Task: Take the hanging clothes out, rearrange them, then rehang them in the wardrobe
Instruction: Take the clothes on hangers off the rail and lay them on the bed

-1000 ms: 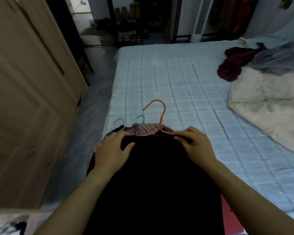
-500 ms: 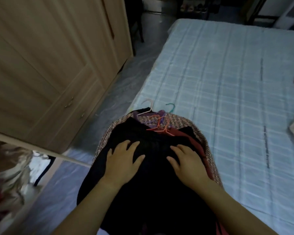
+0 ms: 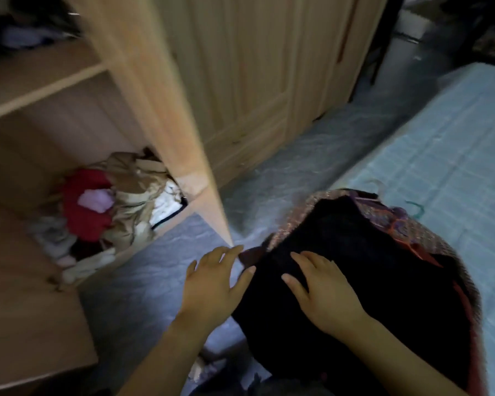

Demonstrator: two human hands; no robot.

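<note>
A stack of clothes on hangers lies at the corner of the bed [image 3: 455, 132]. A black garment [image 3: 355, 247] is on top, with a patterned brown and purple garment [image 3: 412, 232] under it. A white hanger hook [image 3: 379, 184] and a teal hanger hook [image 3: 416, 208] stick out at the far side. My right hand [image 3: 317, 284] rests flat on the black garment, fingers spread. Off the stack's left edge, my left hand [image 3: 215, 281] hovers over the floor, open and holding nothing. The open wardrobe [image 3: 143, 81] stands to the left.
The wardrobe's bottom holds a heap of clothes [image 3: 109, 207], red, beige and white. Its open door [image 3: 189, 155] juts toward the stack, its edge ending just beyond my left hand. A strip of grey floor [image 3: 297, 155] runs between wardrobe and bed.
My view swung left from the bed to the open wardrobe. Both hands left the orange hanger's shoulders and slid down the black garment; my left hand has come off the stack to the left.
</note>
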